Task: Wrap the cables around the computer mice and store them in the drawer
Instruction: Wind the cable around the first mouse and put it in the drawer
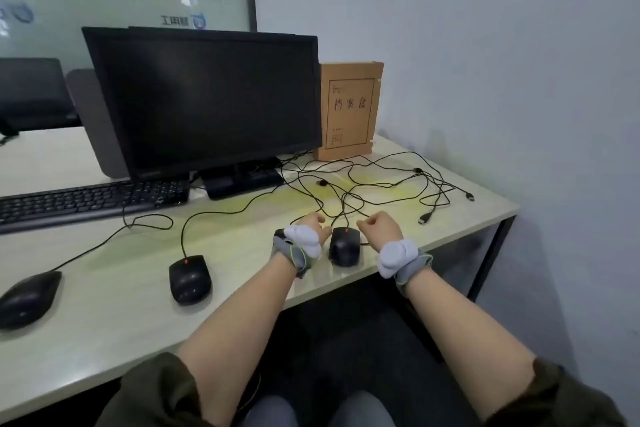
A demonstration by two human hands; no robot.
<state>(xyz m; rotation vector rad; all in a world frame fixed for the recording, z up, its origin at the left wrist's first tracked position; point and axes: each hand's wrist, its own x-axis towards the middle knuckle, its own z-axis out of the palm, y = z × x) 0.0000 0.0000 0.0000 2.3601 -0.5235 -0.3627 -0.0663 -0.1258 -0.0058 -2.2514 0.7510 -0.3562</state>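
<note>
Olive sleeves showed at the bottom corners of the frame, with two bare forearms reaching up toward the middle. Each wrist carried a grey strap with a white pad. The left hand [313, 224] and right hand [377, 224] lay just below centre, apart from each other, both with fingers curled; a thin cable ran to each, but whether the fingers pinched it could not be told. Between the hands sat the right mouse [344, 246], on the bench [104, 340] near its front edge, its cable unwound and running away up the frame. A middle mouse [189, 279] rested at lower left of centre, its cable looping upward. A left mouse [27, 298] lay at the left edge of the frame. Above the hands, right of centre, loose black cables [381, 177] sprawled in a tangle across the pale bench, with two USB plugs [446, 208] lying toward the right edge of the bench. A keyboard [86, 199] stretched along the left side at mid-height. Behind it stood a dark monitor [207, 97], and just to its right a brown box [349, 111] stood upright by the wall.
</note>
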